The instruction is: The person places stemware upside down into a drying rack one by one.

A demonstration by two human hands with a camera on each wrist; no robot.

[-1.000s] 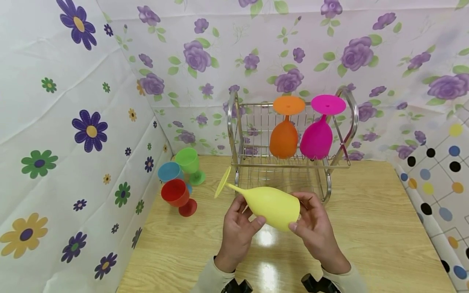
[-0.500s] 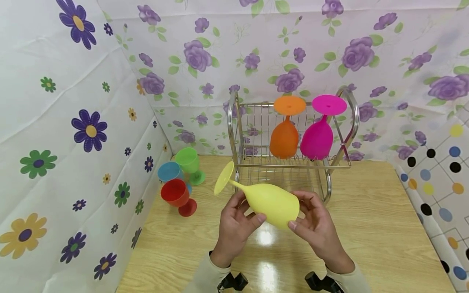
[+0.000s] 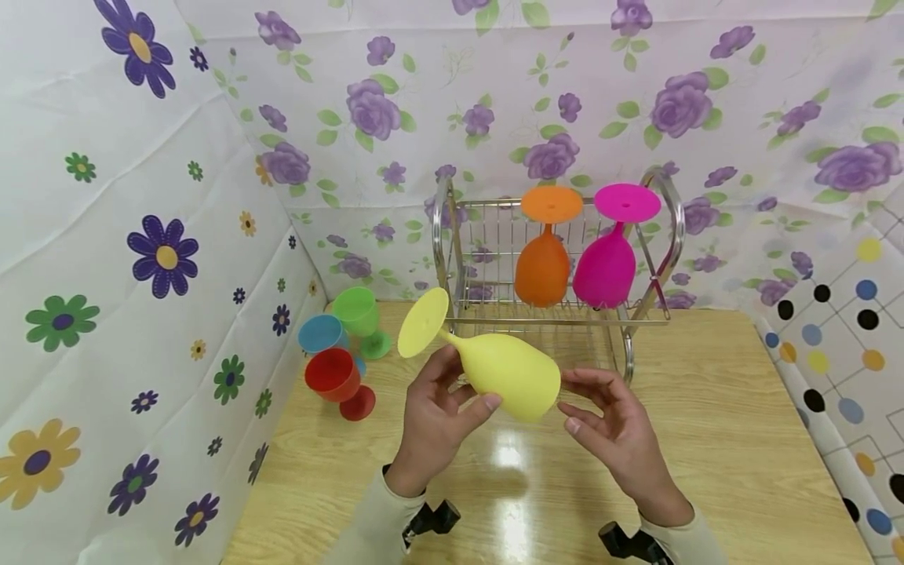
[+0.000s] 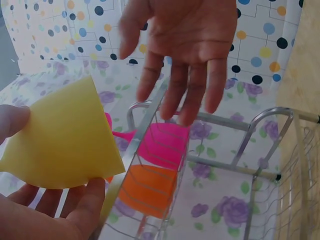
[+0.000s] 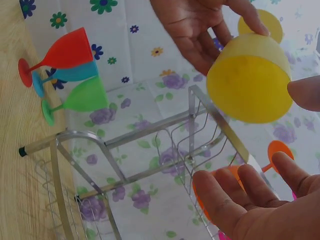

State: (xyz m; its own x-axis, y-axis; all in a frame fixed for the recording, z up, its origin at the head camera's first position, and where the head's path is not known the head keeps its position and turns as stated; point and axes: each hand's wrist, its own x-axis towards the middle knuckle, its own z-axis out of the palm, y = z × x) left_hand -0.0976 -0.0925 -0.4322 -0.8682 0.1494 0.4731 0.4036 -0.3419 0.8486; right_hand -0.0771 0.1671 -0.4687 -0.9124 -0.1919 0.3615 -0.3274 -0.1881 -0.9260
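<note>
- Yellow goblet (image 3: 510,375): held in the air above the table (image 3: 713,408), in front of the rack. Tilted on its side, foot up & to the L, mouth down & to the R.
- L hand (image 3: 434,416): grips the goblet bowl near the stem end; thumb on near side, fingers on far side.
- R hand (image 3: 625,435): just beside the goblet mouth; fingers spread, apart from the rim, nothing held (conf. in L wrist view).
- Sleeves (image 3: 374,522): light-col., on both forearms; blk wrist units (image 3: 441,518) at the cuffs.
- Two-tier wire dish rack (image 3: 586,322): metal, on table at rear, behind the hands.
- Orange goblet (image 3: 542,271): upper tier, inverted, foot up.
- Magenta goblet (image 3: 606,271): same tier, inverted, immed. R of orange.
- Red goblet (image 3: 332,375), blue goblet (image 3: 319,333), green goblet (image 3: 356,312): upright on table, grouped L of rack; red nearest the person, green furthest, blue btwn. Contact btwn them: cannot tell.
- Backdrops: purple-rose cloth (image 3: 424,102) at rear; daisy-print cloth (image 3: 233,188) at L; white cloth w/ multicol. dots (image 3: 836,337) at R.
</note>
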